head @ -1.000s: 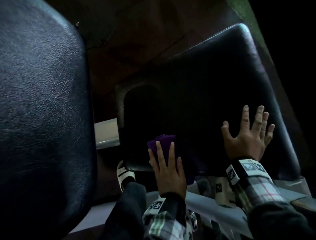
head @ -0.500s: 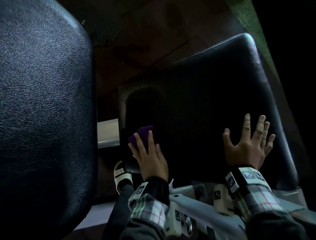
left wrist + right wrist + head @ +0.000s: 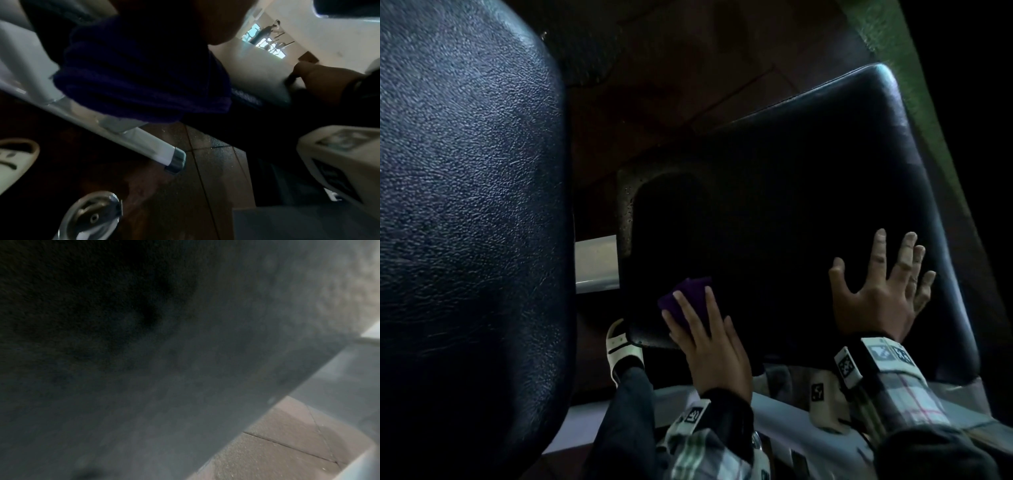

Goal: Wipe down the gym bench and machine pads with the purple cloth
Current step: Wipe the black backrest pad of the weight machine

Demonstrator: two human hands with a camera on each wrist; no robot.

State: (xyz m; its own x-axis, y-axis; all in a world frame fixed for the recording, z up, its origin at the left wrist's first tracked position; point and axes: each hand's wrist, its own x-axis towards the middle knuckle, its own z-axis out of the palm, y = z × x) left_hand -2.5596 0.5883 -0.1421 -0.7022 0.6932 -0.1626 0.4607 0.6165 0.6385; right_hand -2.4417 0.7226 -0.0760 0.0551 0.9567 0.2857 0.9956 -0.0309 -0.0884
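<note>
A black padded seat fills the middle and right of the head view. My left hand lies flat on a folded purple cloth at the seat's near-left corner, fingers straight. In the left wrist view the cloth bulges dark purple under my palm. My right hand presses flat on the seat's near-right part, fingers spread. The right wrist view shows only the blurred dark pad close up.
A large black back pad stands close on the left. White frame tubes run under the seat, one ending in a chrome cap. My white sandal stands on the dark brown floor. A green strip lies far right.
My left hand slid the cloth left along the seat's near edge to the near-left corner, then a little back right. My right hand stayed flat on the seat.
</note>
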